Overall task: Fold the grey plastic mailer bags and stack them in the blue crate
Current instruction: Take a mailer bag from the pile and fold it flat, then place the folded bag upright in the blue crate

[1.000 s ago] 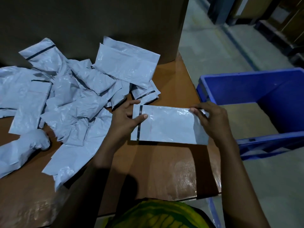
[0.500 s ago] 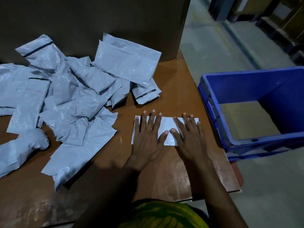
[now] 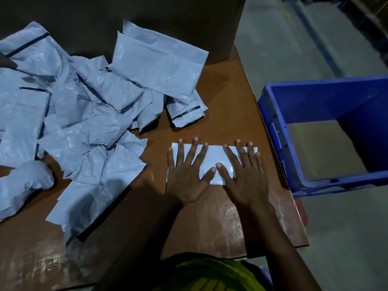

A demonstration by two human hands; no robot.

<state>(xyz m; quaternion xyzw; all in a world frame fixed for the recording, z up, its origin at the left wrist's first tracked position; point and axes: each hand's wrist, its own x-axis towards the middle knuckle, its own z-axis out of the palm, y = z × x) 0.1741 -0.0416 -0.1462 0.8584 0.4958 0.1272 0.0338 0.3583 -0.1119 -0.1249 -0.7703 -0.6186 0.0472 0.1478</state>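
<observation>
Beneath the 2 flat palms lies 1 folded grey mailer bag (image 3: 215,154), a narrow rectangle with its long side running left to right on the brown table (image 3: 222,101). The left hand (image 3: 185,175) covers the bag's left half and the right hand (image 3: 245,175) its right half. Neither hand grasps anything: all 10 digits are straight and spread, pressing the plastic down against the wood, and the 2 thumb tips almost meet over the bag's middle. The fingertips reach the bag's far edge, and a few pass just over it.

To the right of the right hand, off the table edge and lower down, stands the blue crate (image 3: 336,184), its near-left corner close to that hand; a tan bottom shows inside it. To the left of the left hand, and beyond it, a loose heap of grey mailer bags (image 3: 88,127) sprawls over the table, crumpled and overlapping, some showing a dark seal strip; its nearest edge lies near the left hand but apart from it. Beyond the hands, at the table's far side, rises a large cardboard box (image 3: 168,15), with several bags leaning against it. Grey floor (image 3: 294,55) spreads out past the crate. Nearer than the wrists, a green and yellow garment (image 3: 210,274) fills the bottom edge.
</observation>
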